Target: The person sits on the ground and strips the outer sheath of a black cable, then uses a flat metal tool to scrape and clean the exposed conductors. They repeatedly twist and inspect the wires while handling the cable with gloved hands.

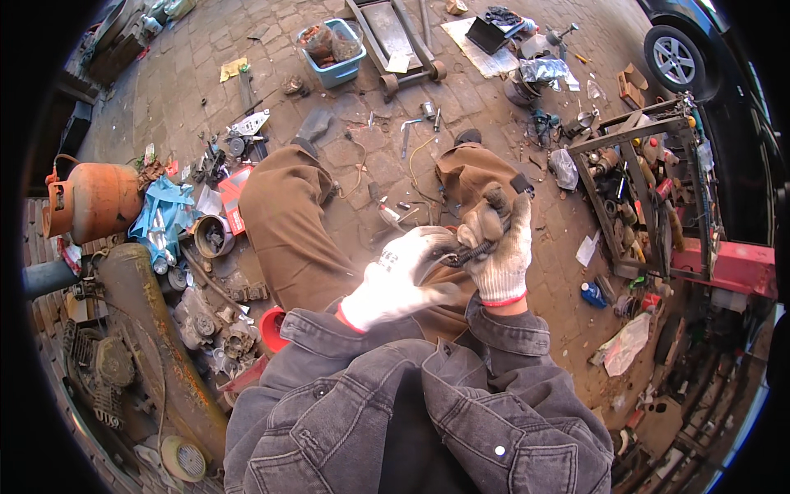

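Note:
My left hand (405,276), in a white glove with soiled fingertips, curls its fingers at one end of a black ribbed part (471,254). The thumb stands a little apart below it. My right hand (502,262), gloved alike with a red cuff, has its dirty fingers bent over the same part, thumb pointing up. A small black piece (522,184) shows at that thumb's tip. How far the ribbed part runs inside the right palm is hidden. Both hands are above my right thigh in brown trousers (284,222).
Tools and a thin cable (414,169) lie on the brick paving ahead. To the left are an orange gas cylinder (103,200), a blue bag (164,210) and metal parts. A metal frame rack (638,177) stands right, before a car wheel (674,58). Farther off are a blue bin (337,74) and a floor jack (387,37).

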`<action>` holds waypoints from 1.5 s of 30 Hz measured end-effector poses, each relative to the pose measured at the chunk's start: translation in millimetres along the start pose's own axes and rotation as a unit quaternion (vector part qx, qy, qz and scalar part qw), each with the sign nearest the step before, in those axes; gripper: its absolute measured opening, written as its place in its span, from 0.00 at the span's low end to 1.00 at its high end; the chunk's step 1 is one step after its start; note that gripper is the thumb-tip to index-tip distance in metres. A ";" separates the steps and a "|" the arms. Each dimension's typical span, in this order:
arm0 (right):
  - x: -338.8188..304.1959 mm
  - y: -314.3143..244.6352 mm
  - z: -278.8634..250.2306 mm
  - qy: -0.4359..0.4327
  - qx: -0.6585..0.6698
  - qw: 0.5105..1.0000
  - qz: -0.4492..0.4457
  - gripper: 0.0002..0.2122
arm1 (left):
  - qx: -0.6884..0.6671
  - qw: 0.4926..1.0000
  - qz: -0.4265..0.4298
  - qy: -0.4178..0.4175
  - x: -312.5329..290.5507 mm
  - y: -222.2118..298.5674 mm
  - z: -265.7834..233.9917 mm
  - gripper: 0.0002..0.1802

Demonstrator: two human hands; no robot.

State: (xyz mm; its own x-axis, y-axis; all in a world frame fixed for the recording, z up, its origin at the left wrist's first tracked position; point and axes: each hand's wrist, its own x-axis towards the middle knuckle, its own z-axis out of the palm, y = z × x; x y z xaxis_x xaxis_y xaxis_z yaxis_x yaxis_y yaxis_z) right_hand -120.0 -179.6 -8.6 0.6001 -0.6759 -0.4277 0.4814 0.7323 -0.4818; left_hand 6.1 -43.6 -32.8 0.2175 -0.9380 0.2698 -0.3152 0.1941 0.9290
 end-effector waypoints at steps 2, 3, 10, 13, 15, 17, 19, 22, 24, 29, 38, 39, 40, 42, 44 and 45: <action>-2.1 0.4 3.1 0.026 -0.039 0.999 -0.014 0.23 | 0.011 0.998 -0.033 0.042 2.2 4.0 5.7 0.25; -3.6 0.7 4.7 0.063 -0.058 0.996 -0.022 0.21 | 0.000 0.997 -0.053 0.060 2.6 3.8 7.2 0.22; -9.9 6.2 13.3 -0.036 -0.201 0.978 -0.047 0.21 | 0.021 0.987 -0.113 0.110 -10.1 -13.8 0.3 0.17; -6.8 11.9 14.7 -0.037 -0.316 0.948 -0.021 0.17 | 0.038 0.985 -0.120 0.120 -15.0 -14.6 3.7 0.16; -3.3 14.2 15.8 0.004 -0.397 0.915 -0.066 0.15 | 0.110 0.976 -0.106 0.156 -15.2 -12.8 4.6 0.15; 1.3 14.2 17.9 0.052 -0.480 0.866 -0.131 0.14 | 0.191 0.967 -0.106 0.133 -14.3 -10.0 -0.2 0.14; 2.1 14.9 20.6 0.028 -0.426 0.894 -0.139 0.15 | 0.123 0.972 -0.173 0.097 -13.3 -6.1 -8.5 0.14; 2.9 12.6 24.1 0.016 -0.391 0.910 -0.137 0.17 | -0.192 0.925 -0.328 0.030 -11.7 -0.6 -18.7 0.14; 1.6 11.6 25.3 0.021 -0.374 0.919 -0.124 0.17 | -0.374 0.846 -0.380 0.006 -13.6 3.0 -20.8 0.15; 0.7 13.7 26.5 0.059 -0.334 0.938 -0.079 0.16 | -0.551 0.755 -0.356 -0.011 -19.5 2.0 -17.9 0.18; 10.8 -10.8 16.4 0.112 -0.199 0.971 -0.073 0.16 | -0.631 0.686 -0.344 0.109 -30.6 -14.3 -13.3 0.24; 11.2 -11.6 13.6 0.091 -0.200 0.973 -0.077 0.17 | -0.622 0.695 -0.341 0.114 -31.4 -17.6 -14.4 0.29; 12.0 -11.5 11.0 0.098 -0.202 0.971 -0.081 0.17 | -0.614 0.694 -0.355 0.126 -32.2 -20.9 -15.6 0.34; 14.0 -10.1 6.4 0.104 -0.199 0.971 -0.083 0.17 | -0.631 0.712 -0.298 0.083 -33.4 -26.2 -17.6 0.37; 15.6 -10.5 2.7 0.099 -0.181 0.975 -0.083 0.16 | -0.643 0.709 -0.280 0.072 -34.8 -28.3 -19.2 0.40; 16.3 -11.5 1.2 0.097 -0.181 0.975 -0.087 0.16 | -0.651 0.701 -0.282 0.077 -34.6 -28.6 -19.4 0.41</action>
State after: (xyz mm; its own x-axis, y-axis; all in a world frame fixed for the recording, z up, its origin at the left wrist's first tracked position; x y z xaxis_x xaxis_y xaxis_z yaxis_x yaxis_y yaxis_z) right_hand -114.9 -199.0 -9.1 0.3810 -0.8155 -0.4356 0.2868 0.5522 -0.7829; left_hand 25.6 -11.1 -63.7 0.0972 -0.9486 -0.3013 0.9490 -0.0030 0.3154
